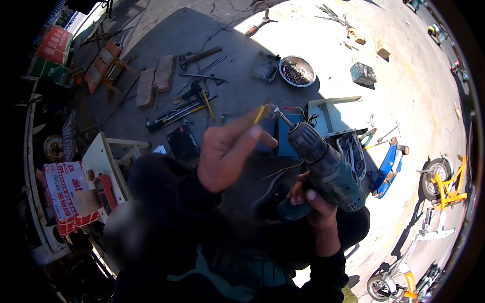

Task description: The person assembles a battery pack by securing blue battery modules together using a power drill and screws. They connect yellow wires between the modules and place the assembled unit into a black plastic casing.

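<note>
Overhead, ribbed dark-green cordless drill [326, 169] in right hand [312, 201], thin yellow wire [259, 114] in left hand [227, 149].

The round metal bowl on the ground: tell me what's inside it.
The round metal bowl holds a heap of small dark metal bits, likely screws or bolts; they are too small to tell apart. The heap covers the bowl's bottom, so whatever lies beneath cannot be seen.

Left hand [225, 151] raised mid-frame, back toward the camera, fingers [252, 132] stretched forward and pinched together at their tips | Right hand [313, 199] lower and to the right, fingers curled tight in a fist-like grip, knuckles up | Both forearms in dark sleeves, rising from the lower edge, hands near each other, not touching.
</note>
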Demonstrator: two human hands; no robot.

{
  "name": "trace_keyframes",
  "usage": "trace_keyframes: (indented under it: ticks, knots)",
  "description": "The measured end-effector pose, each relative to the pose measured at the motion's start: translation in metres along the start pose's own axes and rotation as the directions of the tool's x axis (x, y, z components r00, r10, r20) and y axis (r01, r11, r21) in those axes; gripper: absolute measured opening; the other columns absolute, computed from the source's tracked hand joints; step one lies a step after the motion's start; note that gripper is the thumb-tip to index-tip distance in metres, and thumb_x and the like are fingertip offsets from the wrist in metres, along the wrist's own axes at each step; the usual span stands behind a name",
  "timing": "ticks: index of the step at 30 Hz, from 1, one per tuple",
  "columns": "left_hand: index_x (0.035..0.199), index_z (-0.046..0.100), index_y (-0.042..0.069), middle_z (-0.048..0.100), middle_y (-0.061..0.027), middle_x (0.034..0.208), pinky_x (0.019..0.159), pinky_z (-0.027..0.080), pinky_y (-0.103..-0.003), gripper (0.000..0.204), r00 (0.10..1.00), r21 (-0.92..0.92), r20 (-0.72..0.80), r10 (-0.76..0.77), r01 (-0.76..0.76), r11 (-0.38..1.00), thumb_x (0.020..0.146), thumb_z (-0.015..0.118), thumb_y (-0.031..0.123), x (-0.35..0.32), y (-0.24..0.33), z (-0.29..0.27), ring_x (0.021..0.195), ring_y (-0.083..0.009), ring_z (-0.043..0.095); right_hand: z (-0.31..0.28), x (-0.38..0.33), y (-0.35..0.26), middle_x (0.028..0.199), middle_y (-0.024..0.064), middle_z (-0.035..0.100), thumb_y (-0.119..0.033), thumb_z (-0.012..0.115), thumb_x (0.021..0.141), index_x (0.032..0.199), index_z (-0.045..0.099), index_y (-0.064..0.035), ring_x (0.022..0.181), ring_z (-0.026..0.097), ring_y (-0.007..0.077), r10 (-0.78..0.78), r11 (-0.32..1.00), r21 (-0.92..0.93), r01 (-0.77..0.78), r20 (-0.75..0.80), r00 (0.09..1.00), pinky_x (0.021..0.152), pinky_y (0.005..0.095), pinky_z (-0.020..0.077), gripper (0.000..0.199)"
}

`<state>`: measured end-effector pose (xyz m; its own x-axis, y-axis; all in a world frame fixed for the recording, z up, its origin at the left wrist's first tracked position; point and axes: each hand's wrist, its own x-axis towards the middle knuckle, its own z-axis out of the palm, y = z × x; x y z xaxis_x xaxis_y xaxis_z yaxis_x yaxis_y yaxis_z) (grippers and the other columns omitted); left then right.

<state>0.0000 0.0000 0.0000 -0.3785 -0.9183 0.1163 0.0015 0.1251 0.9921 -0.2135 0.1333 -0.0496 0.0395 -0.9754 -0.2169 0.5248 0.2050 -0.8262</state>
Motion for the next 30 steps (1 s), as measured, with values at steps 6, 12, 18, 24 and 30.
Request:
trace_keyframes:
  ticks: [6,12,18,24,30]
  knots:
    - [0.144,0.055,-0.003,0.077,-0.0116,0.09,0.055,0.034,-0.02,0.041,0.999,0.033,0.015,0.038,-0.038,0.999,0.106,0.05,0.013,0.0004,0.0005,-0.0022,0.056,0.0028,0.037,0.0056,0.0025,0.0007,0.074,0.0094,0.058,-0.028,0.071,0.088,0.126,0.057,0.0025,0.074,0.061,0.021,-0.006,1.0,0.013,0.006,0.004,1.0,0.077,0.0372,0.0496,0.051]
    - [0.148,0.049,-0.002,0.076,-0.0126,0.091,0.068,0.043,-0.021,0.045,0.996,0.02,0.035,0.082,-0.083,0.996,0.106,0.052,0.012,0.0001,-0.0037,-0.0007,0.074,-0.0041,0.062,0.0054,0.0021,-0.0016,0.074,0.0094,0.058,-0.027,0.07,0.088,0.126,0.057,0.0021,0.074,0.061,0.0211,-0.005,1.0,0.022,0.005,0.002,1.0,0.076,0.0368,0.0494,0.05]
    - [0.152,0.044,-0.002,0.077,-0.0118,0.091,0.067,0.041,-0.02,0.049,0.998,0.027,0.047,0.038,-0.039,0.999,0.106,0.052,0.011,0.0007,0.0045,0.0007,0.068,-0.0021,0.058,0.0049,0.0022,-0.0021,0.074,0.0092,0.058,-0.028,0.071,0.089,0.125,0.057,0.0024,0.074,0.06,0.0212,-0.019,1.0,0.007,0.019,0.01,1.0,0.076,0.0367,0.0491,0.049]
    - [0.15,0.048,0.0,0.076,-0.0128,0.099,0.055,0.037,-0.018,0.046,0.999,-0.003,0.027,0.024,-0.023,1.0,0.106,0.052,0.012,0.0001,0.0044,0.0007,0.053,0.0015,0.041,0.0038,0.0014,-0.0015,0.074,0.0094,0.058,-0.028,0.071,0.089,0.125,0.057,0.0028,0.074,0.06,0.0212,-0.019,1.0,-0.007,0.019,0.014,1.0,0.075,0.0365,0.0487,0.05]
    - [0.139,0.06,-0.001,0.075,-0.0126,0.106,0.049,0.037,-0.019,0.037,0.998,-0.078,-0.066,0.02,-0.025,0.997,0.106,0.054,0.014,0.0006,0.0005,0.003,0.049,-0.0002,0.042,0.002,-0.0003,0.0011,0.075,0.0104,0.059,-0.028,0.072,0.088,0.125,0.057,0.0027,0.074,0.061,0.0213,-0.009,1.0,-0.03,0.009,0.005,1.0,0.076,0.0366,0.0489,0.05]
